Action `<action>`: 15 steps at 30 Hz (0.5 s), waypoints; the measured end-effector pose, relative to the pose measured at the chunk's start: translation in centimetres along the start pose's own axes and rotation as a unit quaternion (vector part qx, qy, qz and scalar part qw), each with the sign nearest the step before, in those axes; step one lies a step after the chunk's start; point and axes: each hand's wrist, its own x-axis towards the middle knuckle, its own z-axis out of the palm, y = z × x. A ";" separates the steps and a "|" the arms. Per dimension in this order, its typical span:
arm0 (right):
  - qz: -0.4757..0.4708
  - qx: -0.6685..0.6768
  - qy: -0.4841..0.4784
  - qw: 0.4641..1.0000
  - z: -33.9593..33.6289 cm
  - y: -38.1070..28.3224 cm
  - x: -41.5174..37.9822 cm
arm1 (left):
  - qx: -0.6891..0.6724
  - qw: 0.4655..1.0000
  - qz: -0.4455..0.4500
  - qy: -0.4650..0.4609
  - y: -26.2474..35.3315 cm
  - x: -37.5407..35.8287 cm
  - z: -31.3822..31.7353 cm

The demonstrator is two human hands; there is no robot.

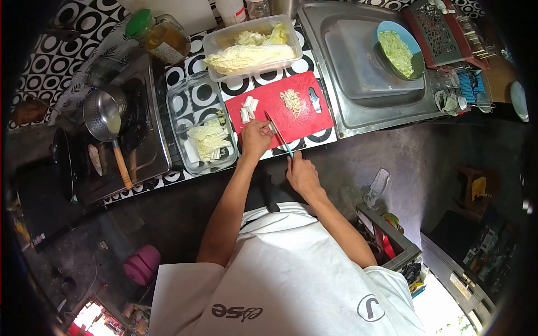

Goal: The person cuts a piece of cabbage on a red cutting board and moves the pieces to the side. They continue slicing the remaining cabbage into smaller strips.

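My right hand (302,175) is closed round the teal handle of a knife (279,134), its blade pointing away over the red cutting board (302,126). Fingers bent, my left hand (256,137) presses a small white piece of cabbage stem (272,127) on the board, right beside the blade. Beyond that hand lie several cut white cabbage stems (248,109). A small heap of pale chopped pieces (291,102) sits near the board's handle hole. To the left, a clear plastic container (186,120) holds cabbage leaves (210,141) and white stem pieces.
Behind the board, a clear tub (252,66) holds napa cabbage (252,57). At right is a steel sink (347,126) with a blue bowl (417,50) of shredded greens. A wooden-handled pan (101,115) rests on the stove (151,157) at left. An amber jar (165,42) stands behind.
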 end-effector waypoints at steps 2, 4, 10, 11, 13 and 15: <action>0.011 0.006 -0.010 1.000 -0.1 -0.2 0.0 | -0.003 1.000 -0.008 -0.005 -0.2 0.1 -0.1; 0.015 0.008 -0.011 1.000 0.1 -0.2 -0.1 | -0.024 0.999 -0.028 -0.006 0.1 0.1 -0.2; 0.031 0.009 -0.020 0.999 0.3 -0.3 -0.3 | -0.032 0.999 -0.013 -0.003 0.2 0.2 -0.2; 0.029 0.005 -0.021 0.999 0.3 -0.4 -0.3 | -0.032 0.999 -0.013 -0.005 0.2 0.2 -0.2; 0.027 0.002 -0.020 0.999 0.4 -0.3 -0.2 | -0.035 0.999 -0.012 -0.003 0.2 0.2 -0.1; 0.024 -0.002 -0.021 1.000 0.5 -0.4 -0.1 | -0.038 0.999 -0.016 -0.007 0.2 0.4 -0.1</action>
